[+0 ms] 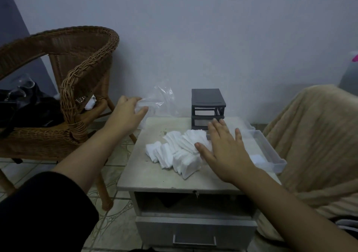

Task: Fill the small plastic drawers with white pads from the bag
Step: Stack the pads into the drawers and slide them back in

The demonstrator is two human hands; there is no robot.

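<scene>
A pile of white pads [178, 151] lies spread on the small grey table [155, 176]. My right hand [224, 151] hovers flat over the pile's right end with fingers straight, the thumb at the pads. My left hand [127, 112] holds up a clear plastic bag [160, 100] by its edge, left of the table's far corner. A dark grey drawer frame [208, 104] stands at the table's back, its upper slot empty. A clear plastic drawer [271, 154] lies on the table's right side with a few pads inside.
A wicker chair [77, 81] with dark bags on its seat stands to the left. A beige blanket [313, 135] covers something on the right. The table has an open shelf and a drawer with a metal handle [194, 241] below.
</scene>
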